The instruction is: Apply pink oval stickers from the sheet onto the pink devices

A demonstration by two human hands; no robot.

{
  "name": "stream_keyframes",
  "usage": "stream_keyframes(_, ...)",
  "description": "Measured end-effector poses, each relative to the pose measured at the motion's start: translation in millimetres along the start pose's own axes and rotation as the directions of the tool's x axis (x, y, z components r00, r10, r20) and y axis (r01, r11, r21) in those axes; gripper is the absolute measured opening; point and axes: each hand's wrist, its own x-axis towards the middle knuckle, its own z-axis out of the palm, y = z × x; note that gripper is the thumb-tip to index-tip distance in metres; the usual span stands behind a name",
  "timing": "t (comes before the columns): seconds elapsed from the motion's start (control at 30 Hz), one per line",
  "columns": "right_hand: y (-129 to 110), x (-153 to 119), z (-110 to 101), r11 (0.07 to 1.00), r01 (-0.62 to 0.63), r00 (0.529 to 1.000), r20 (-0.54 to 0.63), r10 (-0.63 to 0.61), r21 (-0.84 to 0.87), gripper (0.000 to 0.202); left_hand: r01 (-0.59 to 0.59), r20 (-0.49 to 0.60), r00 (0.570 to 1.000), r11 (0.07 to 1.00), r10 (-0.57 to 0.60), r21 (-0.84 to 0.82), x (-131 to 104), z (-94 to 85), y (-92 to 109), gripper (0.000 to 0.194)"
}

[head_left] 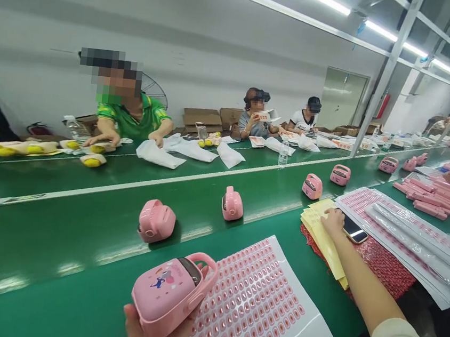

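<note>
My left hand is closed around a pink handled device with a cartoon print and a dark window, held tilted above the bench. Below it and to its right lies a white sheet of small red-and-pink stickers, partly covered by the hand and device. My right hand reaches far out to a stack of yellow paper sheets, fingers curled on the upper sheet's edge. A black phone lies right beside that hand. Under the yellow sheets is a red bubble-wrap piece.
More pink devices stand along the green belt, including a near one and another. At right are stacked sticker sheets and a pile of pink parts. Co-workers sit across, handling white bags and yellow-ended items.
</note>
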Motion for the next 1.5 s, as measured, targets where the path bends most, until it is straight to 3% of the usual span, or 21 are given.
stream_keyframes(0.1,-29.5,-25.8,30.6,0.958,0.282,0.949,0.163,-0.270,-0.050,0.025,-0.016,0.077,0.997,0.998,0.020,-0.057,2.2,3.8,1.5,0.067)
stream_keyframes(0.2,-52.4,-52.8,66.5,0.867,0.497,0.806,0.388,-0.448,-0.033,0.032,-0.015,0.155,0.987,0.990,0.037,-0.137,4.6,2.7,2.1,0.056)
stream_keyframes(0.3,-61.2,-64.5,87.5,0.800,0.597,0.707,0.507,-0.492,-0.056,0.025,0.045,0.199,0.980,0.981,-0.007,-0.189,6.0,-2.9,0.3,0.062)
stream_keyframes(0.47,-57.8,-63.4,89.0,0.728,0.677,0.653,0.543,-0.528,-0.108,0.016,0.064,0.277,0.961,0.963,0.011,-0.263,6.5,-12.5,-12.8,0.063)
stream_keyframes(0.6,-59.1,-68.9,83.6,0.699,0.709,0.637,0.514,-0.575,-0.096,0.017,0.093,0.360,0.932,0.943,0.030,-0.319,5.5,-14.0,-24.8,0.049)
stream_keyframes(0.73,-83.5,-97.5,75.1,0.709,0.705,0.647,0.419,-0.637,-0.009,0.014,0.075,0.346,0.937,0.936,0.052,-0.344,3.3,-11.6,-32.5,0.049)
stream_keyframes(0.77,-93.2,-109.9,72.5,0.723,0.688,0.655,0.376,-0.656,0.064,0.010,0.071,0.326,0.944,0.937,0.048,-0.343,2.4,-10.4,-33.7,0.050)
stream_keyframes(0.83,-113.6,-138.9,68.6,0.729,0.547,0.699,0.255,-0.668,0.412,0.010,0.066,0.282,0.959,0.940,0.033,-0.334,0.3,-7.1,-35.0,0.054)
stream_keyframes(0.93,-138.2,-180.8,70.1,0.663,0.336,0.741,0.247,-0.624,0.669,0.014,0.037,0.238,0.970,0.948,0.041,-0.317,-3.4,-1.2,-35.3,0.056)
stream_keyframes(1.07,-149.4,-208.7,81.3,0.693,0.255,0.773,0.288,-0.565,0.675,0.016,0.028,0.205,0.978,0.942,0.044,-0.335,-6.4,4.7,-34.7,0.052)
stream_keyframes(1.3,-149.5,-202.4,82.8,0.736,0.253,0.743,0.361,-0.564,0.628,0.017,0.059,0.134,0.991,0.923,-0.009,-0.381,-6.6,10.7,-36.4,0.047)
stream_keyframes(1.4,-148.9,-201.0,83.2,0.731,0.308,0.740,0.330,-0.587,0.609,0.016,0.061,0.135,0.991,0.921,-0.010,-0.384,-6.4,11.2,-37.2,0.047)
stream_keyframes(1.5,-145.5,-201.8,85.6,0.672,0.488,0.703,0.205,-0.681,0.557,0.014,0.076,0.151,0.988,0.922,-0.019,-0.381,-6.1,10.4,-37.1,0.049)
